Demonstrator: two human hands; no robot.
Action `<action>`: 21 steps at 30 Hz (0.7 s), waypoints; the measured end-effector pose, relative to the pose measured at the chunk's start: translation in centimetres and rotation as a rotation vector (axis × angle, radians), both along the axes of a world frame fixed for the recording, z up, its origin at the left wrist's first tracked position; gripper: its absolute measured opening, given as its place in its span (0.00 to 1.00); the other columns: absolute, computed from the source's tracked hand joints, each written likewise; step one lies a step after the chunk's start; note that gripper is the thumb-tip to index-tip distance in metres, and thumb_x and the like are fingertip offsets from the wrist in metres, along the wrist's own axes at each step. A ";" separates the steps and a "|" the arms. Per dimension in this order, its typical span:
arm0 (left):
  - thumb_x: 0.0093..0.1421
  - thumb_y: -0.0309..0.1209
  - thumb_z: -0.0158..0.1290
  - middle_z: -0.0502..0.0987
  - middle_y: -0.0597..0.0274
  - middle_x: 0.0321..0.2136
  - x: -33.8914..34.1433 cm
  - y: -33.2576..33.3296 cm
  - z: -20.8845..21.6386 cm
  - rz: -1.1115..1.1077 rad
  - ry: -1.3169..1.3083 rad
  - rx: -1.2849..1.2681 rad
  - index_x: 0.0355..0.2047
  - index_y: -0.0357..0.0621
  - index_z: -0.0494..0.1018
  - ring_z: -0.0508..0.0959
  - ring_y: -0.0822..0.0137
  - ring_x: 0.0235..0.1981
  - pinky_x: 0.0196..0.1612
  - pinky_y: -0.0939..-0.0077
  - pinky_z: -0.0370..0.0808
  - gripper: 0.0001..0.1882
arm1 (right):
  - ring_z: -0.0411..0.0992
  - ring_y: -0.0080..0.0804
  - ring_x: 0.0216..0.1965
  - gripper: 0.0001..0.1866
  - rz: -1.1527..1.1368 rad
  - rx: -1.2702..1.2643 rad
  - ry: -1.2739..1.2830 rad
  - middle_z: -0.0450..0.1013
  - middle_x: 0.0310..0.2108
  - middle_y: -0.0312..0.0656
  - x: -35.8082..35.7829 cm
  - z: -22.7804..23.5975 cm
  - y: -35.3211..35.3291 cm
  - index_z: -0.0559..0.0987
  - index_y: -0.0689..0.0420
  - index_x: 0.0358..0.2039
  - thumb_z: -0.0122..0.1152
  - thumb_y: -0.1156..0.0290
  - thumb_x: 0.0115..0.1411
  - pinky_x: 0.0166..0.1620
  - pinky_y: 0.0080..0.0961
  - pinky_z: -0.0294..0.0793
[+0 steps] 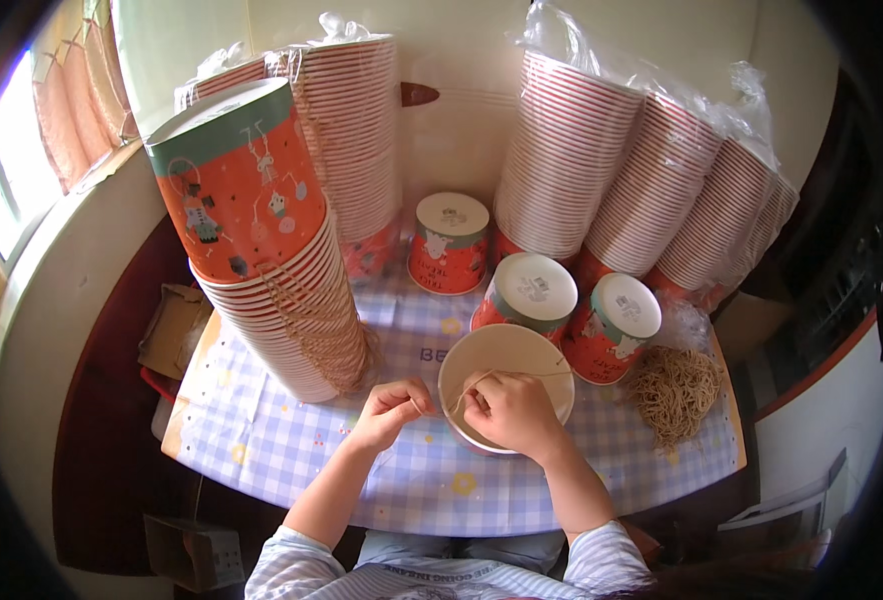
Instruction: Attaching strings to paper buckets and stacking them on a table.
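An open paper bucket (501, 349) with a white inside stands upright in front of me on the checked tablecloth. My right hand (514, 412) is closed over its mouth, pinching a thin tan string (547, 374). One stretch of that string crosses the opening to the far right of the rim, where it seems to pass through the wall. Just left of the bucket, my left hand (391, 413) is closed in a pinch, with a fine strand at its fingertips. On the right lies a pile of tan strings (675, 393).
Upside-down red buckets (448, 245) stand behind the open one. At left rises a tall stack of nested buckets (271, 310) with strings draped down its side. Plastic-wrapped stacks (566, 150) line the back of the table (416, 505).
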State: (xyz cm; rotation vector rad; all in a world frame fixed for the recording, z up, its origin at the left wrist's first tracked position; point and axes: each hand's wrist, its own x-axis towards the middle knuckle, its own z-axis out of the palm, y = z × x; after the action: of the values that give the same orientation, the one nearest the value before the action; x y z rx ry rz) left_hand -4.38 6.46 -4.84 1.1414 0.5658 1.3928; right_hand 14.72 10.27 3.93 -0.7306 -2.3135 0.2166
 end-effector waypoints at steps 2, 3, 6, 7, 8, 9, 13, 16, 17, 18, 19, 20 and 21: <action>0.51 0.28 0.51 0.70 0.62 0.27 0.2 0.0 0.7 0.015 0.006 0.029 0.23 0.39 0.70 0.68 0.72 0.30 0.36 0.80 0.64 0.05 | 0.71 0.34 0.20 0.02 -0.002 -0.035 0.020 0.71 0.18 0.39 0.1 0.3 0.0 0.73 0.57 0.20 0.58 0.75 0.43 0.25 0.27 0.70; 0.52 0.28 0.51 0.69 0.62 0.27 0.3 -0.1 1.0 0.004 -0.021 0.048 0.23 0.39 0.70 0.68 0.71 0.31 0.38 0.79 0.64 0.05 | 0.71 0.33 0.20 0.02 0.008 -0.068 0.043 0.71 0.18 0.40 0.3 0.2 0.0 0.73 0.58 0.20 0.57 0.77 0.43 0.25 0.26 0.70; 0.53 0.28 0.50 0.69 0.63 0.27 0.2 -0.1 1.3 -0.063 -0.088 0.062 0.22 0.39 0.69 0.68 0.71 0.33 0.40 0.78 0.62 0.06 | 0.71 0.30 0.20 0.03 0.056 -0.175 0.127 0.70 0.19 0.40 0.6 0.1 0.2 0.72 0.59 0.21 0.55 0.79 0.43 0.26 0.23 0.70; 0.53 0.27 0.50 0.69 0.63 0.27 0.0 0.0 1.4 -0.117 -0.135 0.050 0.23 0.39 0.69 0.67 0.70 0.33 0.41 0.78 0.62 0.05 | 0.71 0.28 0.21 0.03 0.096 -0.258 0.182 0.70 0.19 0.40 0.7 0.2 0.2 0.72 0.60 0.22 0.54 0.80 0.44 0.27 0.22 0.70; 0.53 0.27 0.50 0.69 0.63 0.27 -0.2 0.0 1.6 -0.121 -0.128 0.056 0.23 0.39 0.69 0.67 0.70 0.33 0.41 0.78 0.62 0.05 | 0.71 0.28 0.21 0.03 0.095 -0.251 0.189 0.70 0.19 0.40 0.7 0.3 0.2 0.72 0.60 0.22 0.54 0.80 0.44 0.27 0.22 0.70; 0.53 0.28 0.50 0.70 0.63 0.27 -0.4 0.0 1.9 -0.134 -0.138 0.019 0.24 0.39 0.70 0.68 0.70 0.33 0.41 0.77 0.62 0.05 | 0.71 0.26 0.22 0.03 0.153 -0.350 0.233 0.70 0.20 0.39 0.7 0.4 0.3 0.71 0.61 0.22 0.52 0.81 0.45 0.28 0.21 0.70; 0.54 0.29 0.51 0.71 0.64 0.28 -0.1 -0.2 5.2 -0.125 0.020 -0.138 0.28 0.38 0.70 0.70 0.72 0.33 0.40 0.77 0.65 0.06 | 0.71 0.24 0.23 0.01 0.295 -0.551 0.381 0.70 0.20 0.38 1.1 0.0 0.6 0.71 0.61 0.23 0.51 0.78 0.46 0.28 0.21 0.70; 0.56 0.28 0.49 0.72 0.65 0.27 0.2 0.6 7.1 -0.147 0.243 -0.185 0.31 0.36 0.71 0.70 0.74 0.31 0.37 0.80 0.67 0.07 | 0.71 0.22 0.26 0.02 0.319 -0.681 0.431 0.71 0.22 0.37 1.6 0.5 0.3 0.72 0.62 0.24 0.50 0.78 0.48 0.30 0.20 0.71; 0.56 0.28 0.49 0.72 0.65 0.27 0.4 0.9 7.6 -0.148 0.245 -0.182 0.31 0.36 0.71 0.70 0.74 0.31 0.37 0.80 0.67 0.07 | 0.71 0.22 0.26 0.02 0.320 -0.678 0.433 0.71 0.22 0.37 1.6 0.6 0.3 0.72 0.62 0.24 0.50 0.78 0.48 0.30 0.20 0.71; 0.57 0.28 0.48 0.72 0.66 0.28 0.6 1.1 8.0 -0.135 0.335 -0.159 0.32 0.34 0.70 0.70 0.75 0.30 0.36 0.81 0.68 0.08 | 0.71 0.21 0.26 0.02 0.314 -0.671 0.461 0.71 0.22 0.37 1.6 0.6 0.3 0.72 0.62 0.24 0.50 0.78 0.49 0.30 0.19 0.70; 0.57 0.27 0.47 0.72 0.66 0.28 0.8 1.2 8.4 -0.123 0.425 -0.134 0.34 0.33 0.70 0.71 0.76 0.30 0.35 0.82 0.68 0.08 | 0.71 0.21 0.27 0.03 0.308 -0.662 0.490 0.72 0.22 0.37 1.6 0.7 0.4 0.72 0.62 0.25 0.50 0.78 0.50 0.31 0.18 0.70; 0.57 0.27 0.47 0.72 0.66 0.28 1.0 1.2 8.7 -0.125 0.427 -0.130 0.34 0.33 0.70 0.71 0.76 0.30 0.35 0.82 0.68 0.08 | 0.71 0.21 0.27 0.03 0.306 -0.657 0.492 0.72 0.22 0.37 1.7 0.7 0.4 0.72 0.62 0.25 0.50 0.78 0.50 0.31 0.18 0.70; 0.57 0.27 0.47 0.73 0.65 0.27 1.2 1.2 9.0 -0.112 0.511 -0.089 0.35 0.33 0.70 0.71 0.75 0.28 0.33 0.81 0.69 0.09 | 0.71 0.21 0.27 0.02 0.291 -0.661 0.507 0.71 0.23 0.37 1.7 0.5 0.5 0.72 0.62 0.25 0.50 0.78 0.50 0.32 0.18 0.70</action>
State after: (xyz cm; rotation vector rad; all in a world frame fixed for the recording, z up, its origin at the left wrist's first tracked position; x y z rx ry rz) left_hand -3.21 7.69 4.14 1.4409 0.8992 0.9661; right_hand 16.42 10.73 4.47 -0.5467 -1.8315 1.1935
